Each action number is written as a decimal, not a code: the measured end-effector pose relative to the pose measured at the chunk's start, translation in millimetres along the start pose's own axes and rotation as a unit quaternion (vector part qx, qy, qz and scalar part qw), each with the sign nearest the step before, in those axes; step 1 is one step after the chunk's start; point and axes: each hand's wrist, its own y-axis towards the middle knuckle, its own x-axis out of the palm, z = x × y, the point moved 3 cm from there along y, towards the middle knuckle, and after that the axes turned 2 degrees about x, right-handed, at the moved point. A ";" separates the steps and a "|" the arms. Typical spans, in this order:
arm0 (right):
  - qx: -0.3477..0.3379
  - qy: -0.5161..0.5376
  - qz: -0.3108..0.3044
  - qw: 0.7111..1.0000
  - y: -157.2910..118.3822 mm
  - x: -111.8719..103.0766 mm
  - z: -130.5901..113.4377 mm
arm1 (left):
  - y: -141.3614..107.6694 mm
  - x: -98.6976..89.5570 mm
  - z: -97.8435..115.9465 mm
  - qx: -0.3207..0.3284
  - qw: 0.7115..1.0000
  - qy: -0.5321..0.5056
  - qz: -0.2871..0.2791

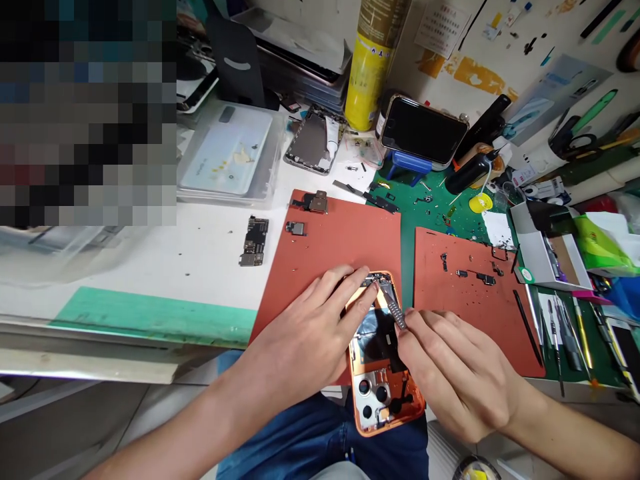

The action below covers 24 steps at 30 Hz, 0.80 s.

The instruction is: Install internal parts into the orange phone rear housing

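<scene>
An opened orange phone housing (363,428) lies tilted over the front edge of the red mat, its camera rings towards me. My left hand (320,313) holds it from the left, with fingertips at its far end near small inner parts. In the pinched fingers of my right hand (450,367) are tweezers (394,310) with a ridged grip, their tip pointing into the far end of the housing. The exact contact at the tip is too small to tell. A camera module (316,201) and a small metal part (296,229) lie farther back on the mat.
A logic board (254,241) lies on the white table to the left. Small parts and screws sit on the second red mat (475,320). Tools (565,333) line the right side. Behind stand a phone on a blue stand (424,130) and a yellow can (369,80).
</scene>
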 end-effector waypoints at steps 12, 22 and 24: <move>-0.004 -0.002 -0.007 1.000 0.7 2.4 -0.6 | -0.5 -2.5 1.3 0.000 1.000 0.020 -0.004; -0.004 0.002 -0.004 1.000 0.0 5.2 0.6 | 0.6 -2.2 0.3 0.003 1.000 0.006 -0.005; -0.002 -0.002 -0.002 1.000 0.4 5.4 0.4 | 0.3 -2.5 0.3 0.003 1.000 0.004 -0.004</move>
